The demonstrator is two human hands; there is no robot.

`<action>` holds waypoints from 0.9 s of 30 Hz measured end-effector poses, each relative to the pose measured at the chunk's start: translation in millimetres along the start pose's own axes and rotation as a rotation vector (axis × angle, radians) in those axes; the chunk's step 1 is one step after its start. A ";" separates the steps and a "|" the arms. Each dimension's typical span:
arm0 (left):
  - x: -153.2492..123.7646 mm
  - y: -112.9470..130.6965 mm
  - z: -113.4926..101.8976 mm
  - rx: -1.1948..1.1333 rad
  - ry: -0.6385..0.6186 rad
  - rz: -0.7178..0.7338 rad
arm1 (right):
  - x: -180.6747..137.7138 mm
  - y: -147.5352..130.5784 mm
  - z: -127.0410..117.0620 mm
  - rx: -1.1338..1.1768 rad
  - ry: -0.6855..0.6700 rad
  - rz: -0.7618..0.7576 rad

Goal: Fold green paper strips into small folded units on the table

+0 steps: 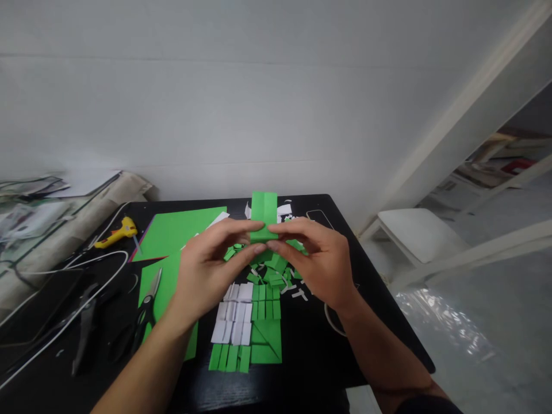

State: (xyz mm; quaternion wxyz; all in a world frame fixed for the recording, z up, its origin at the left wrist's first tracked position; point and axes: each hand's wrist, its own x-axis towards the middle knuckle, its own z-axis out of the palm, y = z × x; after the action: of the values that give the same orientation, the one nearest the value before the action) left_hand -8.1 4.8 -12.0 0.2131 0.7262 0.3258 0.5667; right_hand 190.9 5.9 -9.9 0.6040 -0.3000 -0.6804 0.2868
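A small green piece of paper (264, 208) with crease lines is held up between both hands over the dark table. My left hand (215, 253) pinches its lower left part between thumb and fingers. On the other side, my right hand (317, 256) pinches the lower right part the same way, the two thumbs nearly meeting. Below the hands lie folded white paper pieces (232, 322) beside folded green paper pieces (266, 302), laid out in rows. A flat green square with diagonal creases (266, 343) sits under them. Green and white paper scraps (276, 270) lie behind, partly hidden by the hands.
Scissors (149, 305) rest on green sheets (181, 230) at the left. A yellow glue gun (118, 232) and white cables (106, 282) lie farther left on the black table (310, 356). Beyond its right edge stands a white chair (409, 233); a pale wall rises behind.
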 end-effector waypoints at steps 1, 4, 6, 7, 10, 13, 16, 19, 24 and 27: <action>0.4 -0.5 -0.8 0.033 0.002 0.028 | 0.1 -0.6 -0.1 -0.023 0.005 -0.023; 2.7 -1.4 -1.4 0.126 0.022 0.126 | 0.9 -1.2 -0.7 -0.088 0.013 -0.082; 4.5 -1.6 -0.4 0.172 0.050 0.165 | 1.3 -0.6 -0.7 -0.116 0.021 -0.094; 5.1 -1.9 0.2 0.193 0.072 0.172 | 1.4 -0.3 -0.4 -0.117 0.023 -0.092; 5.3 -3.2 2.6 0.205 0.102 0.155 | 1.2 -0.2 1.4 -0.039 -0.003 -0.029; 2.9 -4.8 4.7 0.139 0.046 0.092 | 1.2 -1.5 3.3 0.082 -0.013 0.107; 0.1 -4.9 6.6 0.108 0.026 0.006 | 2.2 -2.3 3.6 0.127 0.034 0.205; -1.4 -3.5 8.8 0.126 0.044 0.000 | 3.1 -1.5 3.4 0.150 0.056 0.251; -2.9 -2.2 12.5 0.139 0.104 0.004 | 1.0 -0.3 4.8 0.115 0.071 0.220; -3.3 -2.6 13.1 0.120 0.121 0.017 | 0.8 -1.6 4.2 0.122 0.055 0.255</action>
State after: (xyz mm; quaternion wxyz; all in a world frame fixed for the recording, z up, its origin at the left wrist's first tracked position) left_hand 3.4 5.1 -19.5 0.1441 0.7049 0.3653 0.5907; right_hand 186.6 5.4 -8.6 0.5981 -0.3546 -0.6013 0.3937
